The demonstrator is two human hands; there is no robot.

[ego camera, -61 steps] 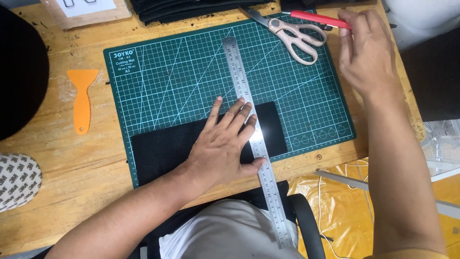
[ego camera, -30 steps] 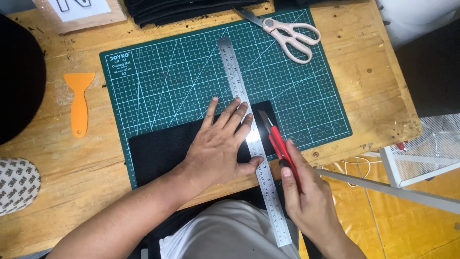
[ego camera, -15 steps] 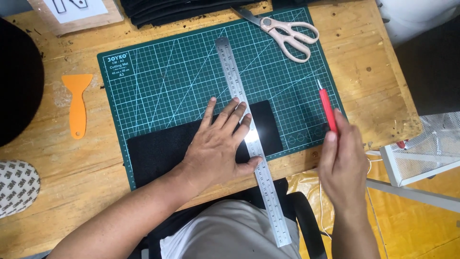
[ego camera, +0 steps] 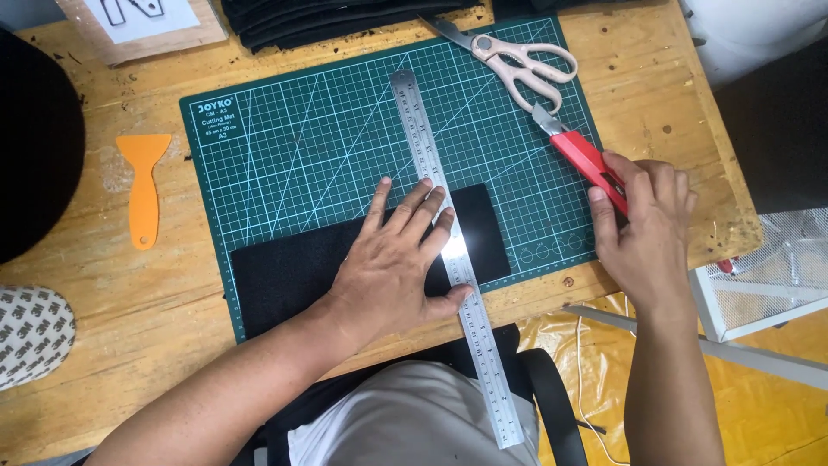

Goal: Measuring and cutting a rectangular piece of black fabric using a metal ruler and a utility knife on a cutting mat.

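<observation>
My left hand (ego camera: 392, 259) presses flat on a black fabric piece (ego camera: 276, 276) and on a steel ruler (ego camera: 440, 224) that runs across it, both on a green cutting mat (ego camera: 285, 138). My right hand (ego camera: 642, 233) grips a red utility knife (ego camera: 586, 160) over the mat's right edge, with its blade pointing up and left. The knife is well to the right of the ruler and the fabric.
Pale-handled scissors (ego camera: 517, 60) lie at the mat's top right. An orange scraper (ego camera: 142, 185) rests on the wooden table (ego camera: 129, 302) to the left. Folded black fabric (ego camera: 328, 22) is stacked at the back. A wire rack (ego camera: 768, 276) stands beside the table's right edge.
My right hand picked up the red knife from beside the scissors, brought it down near the ruler, then moved right and up to the mat's right edge. My left hand stayed put.
</observation>
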